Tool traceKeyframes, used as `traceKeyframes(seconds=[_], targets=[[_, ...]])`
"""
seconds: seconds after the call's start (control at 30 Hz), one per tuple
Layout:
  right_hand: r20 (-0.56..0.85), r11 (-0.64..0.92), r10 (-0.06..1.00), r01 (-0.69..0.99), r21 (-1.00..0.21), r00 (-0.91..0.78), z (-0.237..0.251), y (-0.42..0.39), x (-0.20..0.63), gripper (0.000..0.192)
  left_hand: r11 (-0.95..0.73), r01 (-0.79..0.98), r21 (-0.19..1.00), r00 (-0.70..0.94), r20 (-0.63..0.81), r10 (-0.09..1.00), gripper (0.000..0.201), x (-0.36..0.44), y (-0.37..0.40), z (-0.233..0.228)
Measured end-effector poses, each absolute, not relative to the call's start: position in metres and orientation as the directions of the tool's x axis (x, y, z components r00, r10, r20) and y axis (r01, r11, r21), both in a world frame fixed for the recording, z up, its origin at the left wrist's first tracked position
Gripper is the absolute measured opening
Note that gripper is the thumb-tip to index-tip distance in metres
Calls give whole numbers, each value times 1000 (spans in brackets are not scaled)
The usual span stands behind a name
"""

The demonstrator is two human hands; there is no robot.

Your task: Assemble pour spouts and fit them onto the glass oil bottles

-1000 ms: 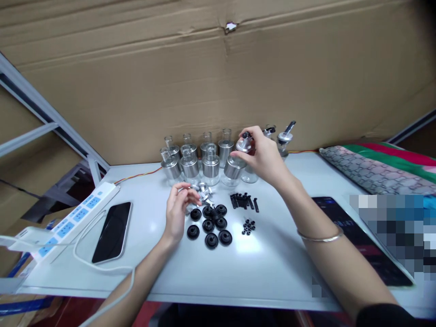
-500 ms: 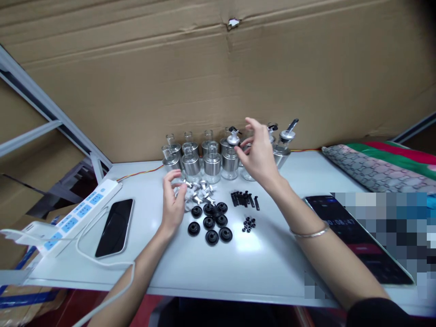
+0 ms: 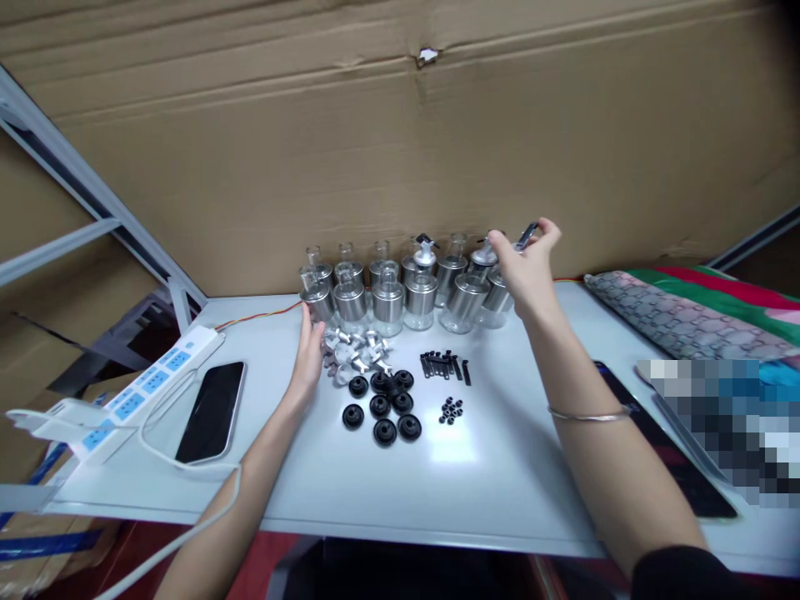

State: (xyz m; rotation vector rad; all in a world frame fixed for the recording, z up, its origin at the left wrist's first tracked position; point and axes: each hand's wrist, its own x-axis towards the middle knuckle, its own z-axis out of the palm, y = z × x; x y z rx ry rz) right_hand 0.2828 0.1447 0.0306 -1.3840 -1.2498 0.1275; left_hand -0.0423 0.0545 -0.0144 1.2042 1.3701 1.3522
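Observation:
Along the back stand two rows of glass bottles with metal bands (image 3: 388, 302). My right hand (image 3: 530, 271) is at the right end of the rows, its fingers closed around a silver bottle pourer with a black lever (image 3: 527, 237); the palm hides part of it. Two more bottles carry silver pourers with black levers, one of them a silver pourer (image 3: 426, 252) near the middle. My left hand (image 3: 307, 358) is open, fingers stretched up beside the front-left bottle (image 3: 316, 297) and the pile of silver metal parts (image 3: 355, 354). Whether it touches them I cannot tell.
Black round discs (image 3: 384, 432), black flat levers (image 3: 445, 364) and small black rings (image 3: 451, 410) lie in groups on the white table (image 3: 375, 492). A phone (image 3: 212, 412) and a power strip (image 3: 147, 392) lie left; a dark tablet (image 3: 681, 467) and patterned cloth (image 3: 650, 312) lie right.
My right hand has moved right from above the middle bottles to the pourer at the right end and closed on it. My left hand has straightened its fingers and shifted slightly left.

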Motion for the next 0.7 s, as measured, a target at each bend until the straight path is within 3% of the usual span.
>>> traceKeyframes(seconds=[0.5,0.57,0.7], targets=[[552,157,681,640,-752,481,36,132,266,82,-24,86,996,-211,42,977,74,-41,58,-18],[608,192,637,667,-720,473,46,121,263,78,-58,141,988,-217,88,972,73,-40,57,-22],[832,414,449,750,-516,325,82,78,238,61,-174,306,936,-188,239,953,65,-37,50,-27]])
